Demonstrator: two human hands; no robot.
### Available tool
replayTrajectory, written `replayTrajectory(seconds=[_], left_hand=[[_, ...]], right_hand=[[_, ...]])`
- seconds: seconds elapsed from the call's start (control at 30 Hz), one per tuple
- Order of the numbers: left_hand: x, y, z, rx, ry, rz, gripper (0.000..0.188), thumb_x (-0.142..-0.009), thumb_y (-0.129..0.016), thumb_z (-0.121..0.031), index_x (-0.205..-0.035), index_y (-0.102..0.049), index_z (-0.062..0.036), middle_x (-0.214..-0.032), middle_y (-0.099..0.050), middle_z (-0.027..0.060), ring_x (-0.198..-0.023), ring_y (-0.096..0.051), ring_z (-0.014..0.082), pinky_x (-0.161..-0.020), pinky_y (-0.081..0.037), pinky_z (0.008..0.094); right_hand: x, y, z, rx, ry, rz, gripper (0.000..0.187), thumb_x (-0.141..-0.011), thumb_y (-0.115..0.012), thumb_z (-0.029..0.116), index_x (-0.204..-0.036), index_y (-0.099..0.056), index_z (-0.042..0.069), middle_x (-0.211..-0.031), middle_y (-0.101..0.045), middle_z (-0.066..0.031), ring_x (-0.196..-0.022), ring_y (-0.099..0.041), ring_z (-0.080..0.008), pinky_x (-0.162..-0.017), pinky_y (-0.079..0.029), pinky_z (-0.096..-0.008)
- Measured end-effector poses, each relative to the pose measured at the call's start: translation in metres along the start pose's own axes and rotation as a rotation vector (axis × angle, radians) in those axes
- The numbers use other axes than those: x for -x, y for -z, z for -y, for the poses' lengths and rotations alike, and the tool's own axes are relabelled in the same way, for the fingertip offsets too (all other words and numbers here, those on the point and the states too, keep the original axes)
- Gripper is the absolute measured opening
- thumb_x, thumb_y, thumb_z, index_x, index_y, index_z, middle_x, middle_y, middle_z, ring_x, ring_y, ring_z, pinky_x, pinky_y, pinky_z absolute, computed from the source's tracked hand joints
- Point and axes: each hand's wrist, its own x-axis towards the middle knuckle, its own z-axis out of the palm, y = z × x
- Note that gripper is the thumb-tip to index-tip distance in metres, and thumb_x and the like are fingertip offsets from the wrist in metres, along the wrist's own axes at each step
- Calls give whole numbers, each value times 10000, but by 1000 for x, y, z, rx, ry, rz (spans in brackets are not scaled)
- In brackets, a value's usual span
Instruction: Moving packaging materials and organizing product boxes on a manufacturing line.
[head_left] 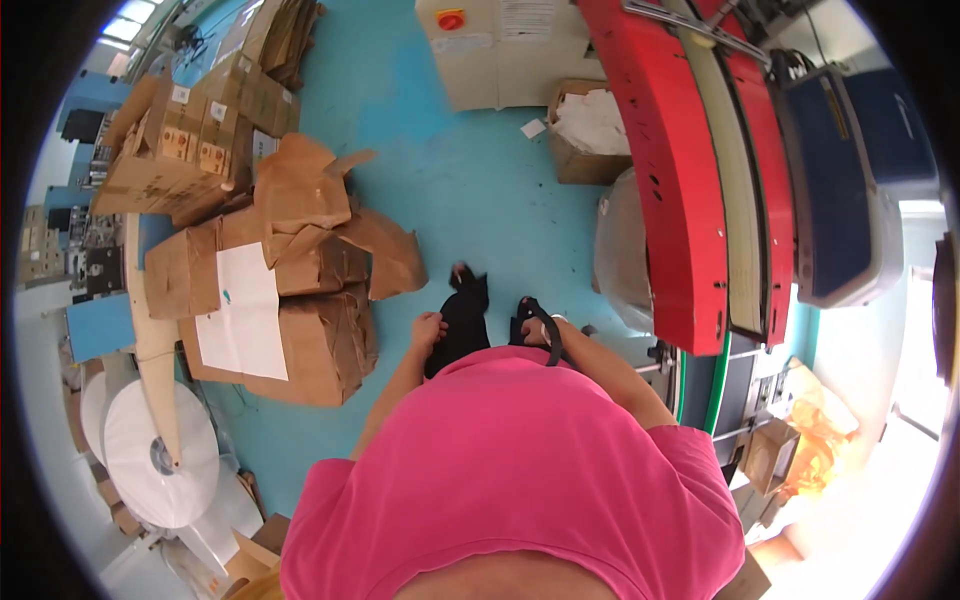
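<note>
My left hand (430, 330) hangs beside my black trousers (462, 325), its fingers curled in; whatever they hold, if anything, is hidden. My right hand (536, 327) is low on the other side, by my right leg, with a pale band at the wrist. A dark strap (550, 340) loops down in front of it, so its fingers are mostly hidden. One of my feet (462, 274) shows on the blue floor ahead of the other. Nearest to my left hand is a crumpled brown paper sheet (385, 255) on a pile of brown packages.
Left of me stand wrapped brown packages (330, 350) with a white sheet (245, 310), stacked cartons (190, 130) and a large white roll (162, 455). At right is a red machine (665, 180). Ahead are a pale cabinet (500, 75) and an open carton (590, 165) of white material.
</note>
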Motion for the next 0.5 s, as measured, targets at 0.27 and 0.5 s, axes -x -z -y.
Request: replayTrajectory(seconds=[0.27, 0.5], left_hand=[[-101, 45, -76, 71, 143, 107, 178, -769, -487, -193, -824, -549, -35, -688, -581, 85, -484, -498, 145, -415, -385, 248], [-191, 109, -172, 264, 131, 156, 195, -803, -480, -201, -895, -490, -29, -649, -506, 79, -449, -472, 141, -359, -360, 251]], right_hand=[[-98, 61, -38, -211, -63, 132, 311, -649, -517, 279, -866, -619, 81, -810, -617, -123, -763, -591, -244, -669, -458, -342], [-122, 175, -6, -258, -145, -272, 242, -712, -480, 248, -833, -597, 74, -832, -599, -144, -802, -567, -304, -700, -437, -371]])
